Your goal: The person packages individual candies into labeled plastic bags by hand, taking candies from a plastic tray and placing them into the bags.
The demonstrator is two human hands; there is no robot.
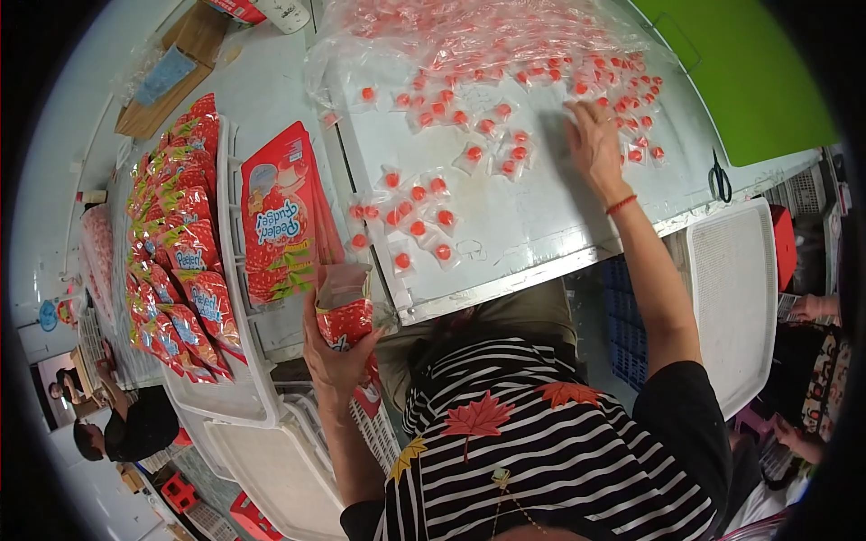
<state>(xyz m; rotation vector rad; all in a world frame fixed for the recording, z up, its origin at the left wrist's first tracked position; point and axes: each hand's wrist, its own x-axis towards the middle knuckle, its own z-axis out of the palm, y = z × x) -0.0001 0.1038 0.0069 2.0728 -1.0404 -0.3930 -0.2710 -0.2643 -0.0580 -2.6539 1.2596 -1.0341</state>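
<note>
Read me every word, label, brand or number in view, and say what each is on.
I won't copy printed words, but here's where they are:
Flat red pouch: large white-and-blue lettering; smaller print unreadable.
Filled red pouches: similar lettering, partly covered where they overlap.
Open pouch in the left hand: lettering partly hidden.
White cup: markings too small.

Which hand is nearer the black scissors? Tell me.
Right. The right hand is over the table, left of the scissors; the left hand is much farther left, holding an open red pouch.
</note>
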